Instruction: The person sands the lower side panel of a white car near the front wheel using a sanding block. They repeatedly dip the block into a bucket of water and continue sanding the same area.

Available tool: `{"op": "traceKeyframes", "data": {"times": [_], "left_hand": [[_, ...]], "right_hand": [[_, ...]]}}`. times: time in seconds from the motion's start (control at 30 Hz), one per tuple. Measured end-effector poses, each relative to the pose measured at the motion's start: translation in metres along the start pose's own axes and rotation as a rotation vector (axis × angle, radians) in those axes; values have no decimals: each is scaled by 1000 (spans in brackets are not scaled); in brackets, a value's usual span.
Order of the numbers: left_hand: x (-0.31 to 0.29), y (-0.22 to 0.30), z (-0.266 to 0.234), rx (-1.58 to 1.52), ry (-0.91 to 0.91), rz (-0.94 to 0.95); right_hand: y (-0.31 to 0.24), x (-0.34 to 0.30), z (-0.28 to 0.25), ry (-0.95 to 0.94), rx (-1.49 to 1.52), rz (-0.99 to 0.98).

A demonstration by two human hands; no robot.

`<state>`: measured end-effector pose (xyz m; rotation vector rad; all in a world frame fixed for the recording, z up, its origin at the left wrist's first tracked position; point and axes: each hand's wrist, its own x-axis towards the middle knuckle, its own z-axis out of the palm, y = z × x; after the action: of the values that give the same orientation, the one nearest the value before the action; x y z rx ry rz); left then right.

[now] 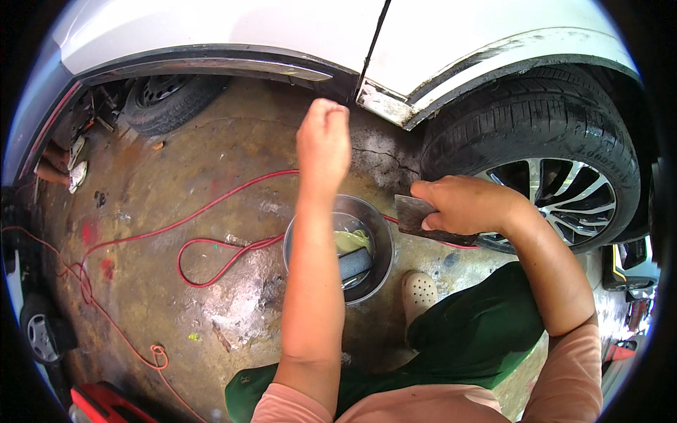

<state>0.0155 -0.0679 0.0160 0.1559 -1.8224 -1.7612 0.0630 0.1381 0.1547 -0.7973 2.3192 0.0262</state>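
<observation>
My left hand (324, 137) reaches forward to the lower edge of a white car body (211, 25). Its fingers are curled in, and whatever they may hold is hidden. My right hand (462, 204) grips a thin, dark, flat plate (416, 211) with a straight edge, like a scraper or spreader, between thumb and fingers. That hand is beside the car's wheel (529, 155). Just ahead of my left hand, the corner of the panel by the wheel arch has a pale, scuffed patch (384, 103). Beneath my left forearm is a grey bucket (384, 254) with a blue-grey block (355, 264) inside.
A red hose (190, 208) loops over the stained concrete floor (162, 296). Another tyre (173, 106) lies under the car. Another person's feet (77, 166) show at far left. A red object (106, 405) stands at lower left. My foot in a beige clog (421, 296) is by the bucket.
</observation>
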Motion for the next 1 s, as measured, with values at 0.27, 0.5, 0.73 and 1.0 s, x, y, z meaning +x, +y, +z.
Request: {"op": "traceKeyframes", "data": {"times": [0.27,0.5,0.73,1.0], "left_hand": [[-3,-124,-88,834,296,109],[10,-66,-65,309,-274,-361],[6,-23,-46,254,-508,-422],[-20,-11,-38,150,-458,-291]], "right_hand": [[-7,9,0,-35,13,-51],[11,7,8,82,10,-120],[-5,8,-1,136,-21,-97],[-2,9,-2,358,22,-152]]}}
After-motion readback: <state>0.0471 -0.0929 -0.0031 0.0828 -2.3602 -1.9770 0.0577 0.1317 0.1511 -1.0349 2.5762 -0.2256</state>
